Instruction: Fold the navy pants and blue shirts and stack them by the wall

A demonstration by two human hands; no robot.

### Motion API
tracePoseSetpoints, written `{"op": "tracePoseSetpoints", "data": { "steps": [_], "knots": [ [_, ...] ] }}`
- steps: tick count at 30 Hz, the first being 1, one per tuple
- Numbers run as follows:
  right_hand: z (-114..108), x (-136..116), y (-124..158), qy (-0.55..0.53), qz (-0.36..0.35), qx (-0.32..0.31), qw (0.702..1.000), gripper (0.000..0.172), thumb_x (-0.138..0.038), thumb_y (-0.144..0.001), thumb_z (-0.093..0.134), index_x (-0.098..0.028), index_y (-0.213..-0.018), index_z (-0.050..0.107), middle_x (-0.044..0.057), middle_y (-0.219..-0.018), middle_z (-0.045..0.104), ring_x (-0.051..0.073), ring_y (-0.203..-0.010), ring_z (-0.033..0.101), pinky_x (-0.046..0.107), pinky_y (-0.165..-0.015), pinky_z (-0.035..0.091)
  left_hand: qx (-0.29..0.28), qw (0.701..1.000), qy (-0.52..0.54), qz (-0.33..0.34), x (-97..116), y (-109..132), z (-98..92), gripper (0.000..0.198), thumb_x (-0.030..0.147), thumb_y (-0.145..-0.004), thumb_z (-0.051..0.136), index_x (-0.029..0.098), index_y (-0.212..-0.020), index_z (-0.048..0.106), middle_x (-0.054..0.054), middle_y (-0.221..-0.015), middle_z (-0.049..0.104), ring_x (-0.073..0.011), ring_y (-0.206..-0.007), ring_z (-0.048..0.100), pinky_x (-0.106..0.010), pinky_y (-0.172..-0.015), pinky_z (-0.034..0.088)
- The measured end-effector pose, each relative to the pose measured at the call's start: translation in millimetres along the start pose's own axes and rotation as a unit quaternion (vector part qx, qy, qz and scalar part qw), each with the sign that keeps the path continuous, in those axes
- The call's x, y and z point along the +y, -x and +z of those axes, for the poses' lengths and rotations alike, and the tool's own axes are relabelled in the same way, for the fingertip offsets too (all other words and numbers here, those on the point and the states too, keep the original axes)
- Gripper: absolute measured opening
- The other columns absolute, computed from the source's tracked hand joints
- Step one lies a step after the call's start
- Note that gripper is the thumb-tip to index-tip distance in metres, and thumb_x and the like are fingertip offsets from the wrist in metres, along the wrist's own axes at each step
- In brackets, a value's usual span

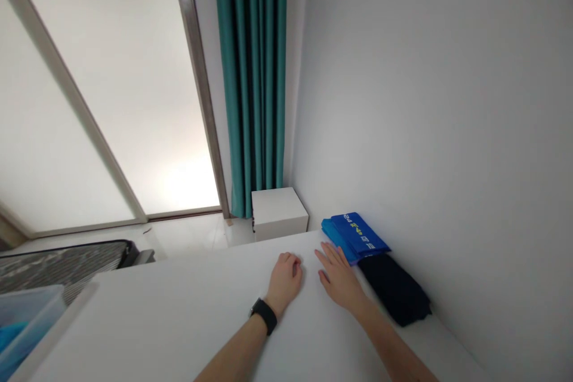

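My left hand [285,282] rests on the white tabletop [188,316] with its fingers curled in; I see nothing in it. A dark watch band circles that wrist. To its right, my right hand [341,279] lies open, fingers spread, palm toward the table. Its fingertips reach the near edge of a folded blue bag [358,234] with white and yellow print, beside the wall; whether they press on it I cannot tell. Just right of that hand is a folded black cloth [396,289], its upper end against the blue bag.
A plain wall [425,131] borders the table on the right. Beyond the far edge stand a white box [277,209] and a green curtain [255,83]. Frosted sliding doors [125,89] are at left. Lower left are a clear plastic bin [40,310] and a grey patterned mattress [67,262].
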State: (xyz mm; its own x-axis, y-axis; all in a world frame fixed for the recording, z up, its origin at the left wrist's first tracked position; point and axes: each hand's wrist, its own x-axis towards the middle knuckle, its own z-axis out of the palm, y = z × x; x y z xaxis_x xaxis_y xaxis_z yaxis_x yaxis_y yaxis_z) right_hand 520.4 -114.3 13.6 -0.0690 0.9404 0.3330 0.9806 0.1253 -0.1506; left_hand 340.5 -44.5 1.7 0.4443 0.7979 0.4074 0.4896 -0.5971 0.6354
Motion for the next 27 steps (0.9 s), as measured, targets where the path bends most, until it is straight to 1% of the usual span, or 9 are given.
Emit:
{"op": "tracePoseSetpoints", "data": {
  "steps": [4, 7, 12, 15, 18, 21, 24, 27],
  "knots": [
    [16, -40, 7, -0.029, 0.021, -0.044, 0.998, 0.053, -0.019, -0.088, 0.042, -0.017, -0.141, 0.049, 0.012, -0.153, 0.038, 0.025, -0.144, 0.029, 0.048, -0.117, 0.024, 0.019, 0.999, -0.002, -0.029, -22, 26, -35.5, 0.019, 0.007, -0.081, 0.046, 0.019, -0.083, 0.06, -0.006, -0.086, 0.062, -0.0225, -0.09, 0.056, -0.037, -0.084, 0.048],
    [26, -73, 12, -0.043, 0.028, -0.079, 0.996, 0.052, -0.021, -0.09, 0.04, -0.016, -0.141, 0.049, 0.011, -0.153, 0.039, 0.023, -0.143, 0.031, 0.044, -0.117, 0.025, 0.04, 0.998, -0.006, -0.054, -40, 45, -65.8, 0.017, 0.008, -0.081, 0.045, 0.018, -0.082, 0.059, -0.007, -0.085, 0.062, -0.0228, -0.089, 0.056, -0.038, -0.083, 0.047],
    [37, -128, 12, -0.043, 0.006, -0.091, 0.995, 0.048, -0.025, -0.093, 0.036, -0.019, -0.138, 0.052, 0.01, -0.15, 0.044, 0.023, -0.141, 0.035, 0.046, -0.118, 0.02, 0.063, 0.995, -0.017, -0.074, -67, 81, -118.5, 0.017, 0.01, -0.081, 0.046, 0.018, -0.08, 0.06, -0.007, -0.085, 0.063, -0.0232, -0.09, 0.056, -0.037, -0.083, 0.046],
    [41, -161, 10, -0.042, -0.018, -0.096, 0.994, 0.048, -0.026, -0.094, 0.035, -0.019, -0.139, 0.051, 0.008, -0.15, 0.044, 0.023, -0.141, 0.034, 0.046, -0.119, 0.018, 0.07, 0.994, -0.021, -0.08, -78, 102, -143.8, 0.017, 0.01, -0.081, 0.045, 0.018, -0.079, 0.06, -0.007, -0.084, 0.062, -0.0226, -0.088, 0.057, -0.036, -0.082, 0.045],
    [42, -192, 9, -0.041, -0.037, -0.104, 0.993, 0.049, -0.028, -0.095, 0.034, -0.019, -0.14, 0.05, 0.007, -0.151, 0.043, 0.023, -0.142, 0.032, 0.046, -0.119, 0.017, 0.069, 0.994, -0.017, -0.083, -84, 119, -161.3, 0.017, 0.011, -0.082, 0.045, 0.017, -0.08, 0.061, -0.006, -0.083, 0.062, -0.0214, -0.086, 0.057, -0.034, -0.08, 0.046],
    [42, -221, 10, -0.038, -0.04, -0.113, 0.992, 0.049, -0.028, -0.095, 0.034, -0.02, -0.141, 0.049, 0.007, -0.152, 0.041, 0.024, -0.143, 0.03, 0.05, -0.118, 0.015, 0.062, 0.995, -0.011, -0.078, -86, 136, -173.9, 0.017, 0.012, -0.083, 0.046, 0.018, -0.081, 0.061, -0.005, -0.084, 0.063, -0.0207, -0.087, 0.057, -0.033, -0.081, 0.046],
    [41, -244, 12, -0.023, -0.014, -0.115, 0.993, 0.049, -0.027, -0.094, 0.035, -0.022, -0.141, 0.048, 0.008, -0.153, 0.039, 0.026, -0.144, 0.028, 0.057, -0.116, 0.013, 0.051, 0.996, -0.007, -0.073, -83, 151, -185.2, 0.016, 0.012, -0.082, 0.047, 0.018, -0.081, 0.061, -0.005, -0.085, 0.062, -0.0208, -0.088, 0.057, -0.033, -0.082, 0.046],
    [41, -258, 15, -0.011, 0.015, -0.108, 0.994, 0.05, -0.026, -0.093, 0.036, -0.021, -0.141, 0.048, 0.01, -0.153, 0.038, 0.029, -0.144, 0.028, 0.062, -0.114, 0.012, 0.043, 0.996, 0.0, -0.078, -81, 165, -195.6, 0.016, 0.013, -0.082, 0.046, 0.018, -0.081, 0.062, -0.006, -0.085, 0.062, -0.0214, -0.088, 0.057, -0.034, -0.082, 0.045]
  ]
}}
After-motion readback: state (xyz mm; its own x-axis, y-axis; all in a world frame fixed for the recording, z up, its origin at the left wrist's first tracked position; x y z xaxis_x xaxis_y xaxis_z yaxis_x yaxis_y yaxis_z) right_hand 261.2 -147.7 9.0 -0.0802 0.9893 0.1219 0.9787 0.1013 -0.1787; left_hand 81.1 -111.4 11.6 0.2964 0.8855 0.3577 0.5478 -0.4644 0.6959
